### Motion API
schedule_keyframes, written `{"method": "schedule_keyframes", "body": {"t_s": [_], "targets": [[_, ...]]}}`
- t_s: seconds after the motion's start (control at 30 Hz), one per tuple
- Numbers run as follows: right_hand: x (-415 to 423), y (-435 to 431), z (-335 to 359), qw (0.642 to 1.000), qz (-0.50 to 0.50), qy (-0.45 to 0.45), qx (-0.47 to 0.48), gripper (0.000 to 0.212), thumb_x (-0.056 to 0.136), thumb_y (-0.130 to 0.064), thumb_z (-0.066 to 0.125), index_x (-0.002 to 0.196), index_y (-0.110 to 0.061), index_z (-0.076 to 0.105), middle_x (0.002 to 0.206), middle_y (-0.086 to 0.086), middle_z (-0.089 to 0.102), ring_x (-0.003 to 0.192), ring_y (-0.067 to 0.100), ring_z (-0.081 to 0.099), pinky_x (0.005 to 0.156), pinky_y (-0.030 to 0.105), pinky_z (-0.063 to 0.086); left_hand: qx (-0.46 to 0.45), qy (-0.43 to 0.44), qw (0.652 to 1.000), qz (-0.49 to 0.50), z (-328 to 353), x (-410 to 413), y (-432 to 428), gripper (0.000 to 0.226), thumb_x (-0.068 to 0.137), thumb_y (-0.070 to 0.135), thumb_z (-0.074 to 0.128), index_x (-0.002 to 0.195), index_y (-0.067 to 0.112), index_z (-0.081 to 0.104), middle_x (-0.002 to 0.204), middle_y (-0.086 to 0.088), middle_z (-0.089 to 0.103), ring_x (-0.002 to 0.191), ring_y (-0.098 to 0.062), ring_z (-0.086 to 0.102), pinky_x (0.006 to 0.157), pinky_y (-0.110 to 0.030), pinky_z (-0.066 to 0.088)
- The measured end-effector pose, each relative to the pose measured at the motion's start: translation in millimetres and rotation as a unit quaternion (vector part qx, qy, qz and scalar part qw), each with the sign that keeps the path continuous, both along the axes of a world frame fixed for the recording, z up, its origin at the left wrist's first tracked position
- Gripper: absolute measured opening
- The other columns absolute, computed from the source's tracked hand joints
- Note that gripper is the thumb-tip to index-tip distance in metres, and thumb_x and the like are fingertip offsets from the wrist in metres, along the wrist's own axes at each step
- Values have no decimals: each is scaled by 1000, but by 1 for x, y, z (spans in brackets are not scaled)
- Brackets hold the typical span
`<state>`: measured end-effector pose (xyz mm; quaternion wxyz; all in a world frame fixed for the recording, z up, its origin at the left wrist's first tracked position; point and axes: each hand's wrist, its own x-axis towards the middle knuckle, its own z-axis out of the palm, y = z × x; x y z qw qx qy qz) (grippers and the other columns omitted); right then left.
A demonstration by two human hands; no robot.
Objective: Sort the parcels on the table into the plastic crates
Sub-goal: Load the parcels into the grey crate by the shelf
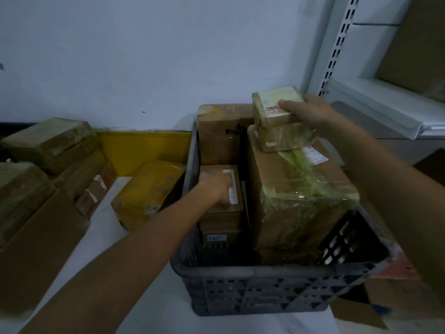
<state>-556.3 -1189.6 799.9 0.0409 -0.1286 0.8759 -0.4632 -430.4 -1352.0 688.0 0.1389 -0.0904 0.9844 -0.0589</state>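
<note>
We grip a small tape-wrapped cardboard parcel [272,104] in the right hand [310,109], with the fingers curled round its right end. Its long axis runs left to right, and its labelled face is turned toward us. It is at the far right of the dark grey perforated plastic crate [252,292], touching a second small taped parcel [286,138] that lies on a large film-wrapped brown carton [296,196]. The carton's long axis runs near to far. Our left hand [215,186] rests on a brown labelled cardboard box [224,220] in the crate's left side; blur prevents us from telling whether it grips. A yellow padded parcel [147,191] lies on the white table [134,317], left of the crate.
</note>
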Motion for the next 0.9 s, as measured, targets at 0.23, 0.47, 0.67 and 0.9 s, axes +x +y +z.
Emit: {"method": "schedule_keyframes", "body": {"t_s": [0.23, 0.47, 0.67, 0.9], "targets": [[36, -50, 6, 994, 47, 72, -62, 58, 91, -44, 55, 140, -21, 34, 132, 4, 52, 118, 26, 52, 92, 37, 46, 346, 400, 848, -24, 48, 18, -17, 94, 84, 46, 62, 150, 24, -1, 156, -1, 21, 139, -17, 26, 110, -34, 29], [68, -83, -7, 985, 138, 62, -82, 82, 85, -54, 57, 150, -37, 10, 151, -1, 30, 126, 23, 42, 99, 48, 45, 401, 422, 813, -31, 38, 40, -46, 103, 83, 40, 66, 148, 27, -12, 155, 0, 22, 136, -15, 33, 107, -32, 36], [79, -89, -38, 988, 155, 23, 0, 96, 77, -50, 69, 151, -29, 13, 150, 5, 31, 121, 16, 39, 98, 37, 44, 423, 378, 823, -37, 17, 58, -67, 86, 85, 33, 65, 150, 28, 8, 142, 0, 46, 122, -8, 47, 96, -24, 41], [85, -103, -89, 989, 122, -41, 75, 94, 85, -44, 63, 150, -31, -4, 152, 16, 25, 137, 33, 30, 112, 39, 29, 297, 241, 924, 8, -27, 61, -80, 76, 92, 41, 51, 149, 29, 3, 159, -2, 0, 146, -23, -5, 116, -49, 0]]}}
